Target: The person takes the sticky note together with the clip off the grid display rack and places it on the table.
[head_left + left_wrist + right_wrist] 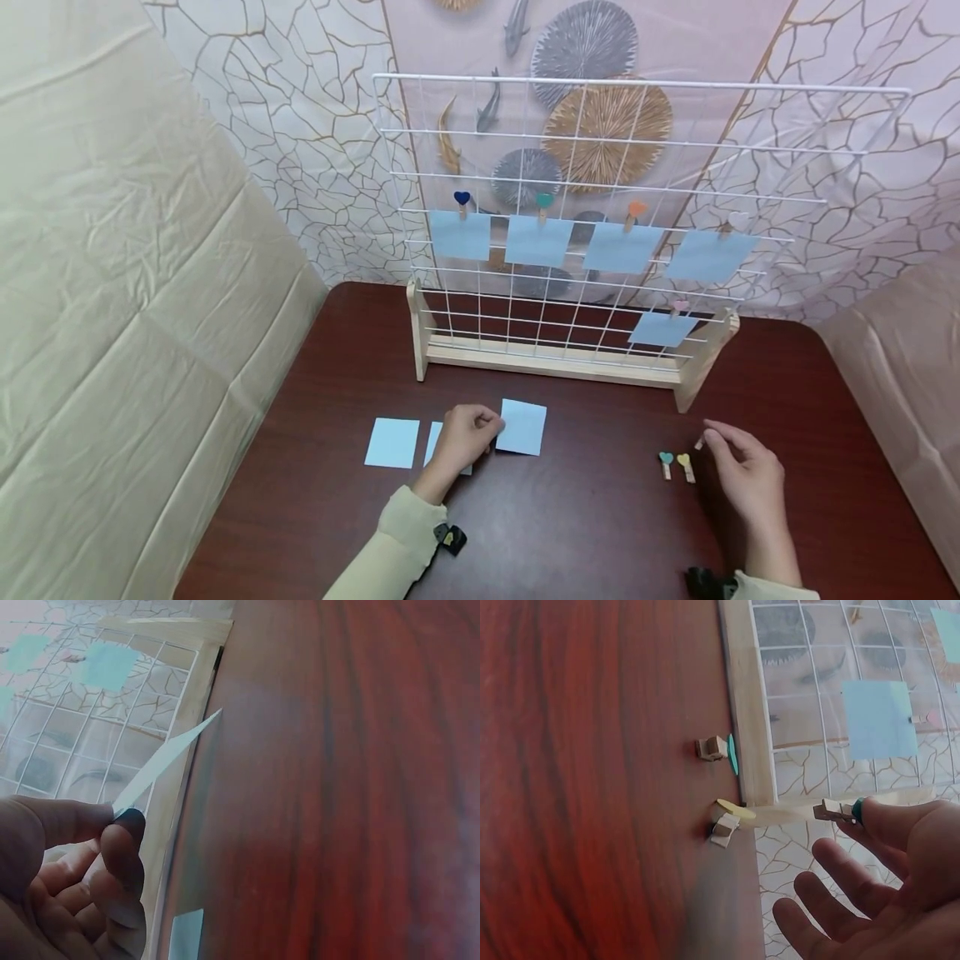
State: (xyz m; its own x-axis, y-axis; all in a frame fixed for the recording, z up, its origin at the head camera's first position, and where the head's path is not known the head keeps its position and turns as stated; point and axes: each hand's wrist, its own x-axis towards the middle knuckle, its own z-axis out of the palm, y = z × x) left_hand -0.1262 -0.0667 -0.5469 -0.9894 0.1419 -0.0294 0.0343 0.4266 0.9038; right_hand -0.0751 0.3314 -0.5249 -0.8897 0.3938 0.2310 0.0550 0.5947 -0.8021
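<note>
My left hand [459, 440] pinches a light blue paper square [522, 427] by its edge between thumb and forefinger. In the left wrist view the paper [161, 761] is tilted, seen nearly edge-on. One paper square [392, 442] lies flat at the left; another [433, 443] is partly hidden beneath my left hand. At the right, my right hand [752, 483] pinches a small wooden clothespin [832, 811], its dark teal end under the thumb, with the other fingers spread. Two clothespins, one with a teal heart [666, 465] and one with a yellow heart [686, 467], lie beside that hand.
Behind my hands stands a white wire grid rack on a wooden base [555, 364]. Several blue papers hang there from heart clothespins: a row including one paper [460, 236] at left, and a lower paper [663, 330] at right. Patterned cloth backs the dark red table [570, 533].
</note>
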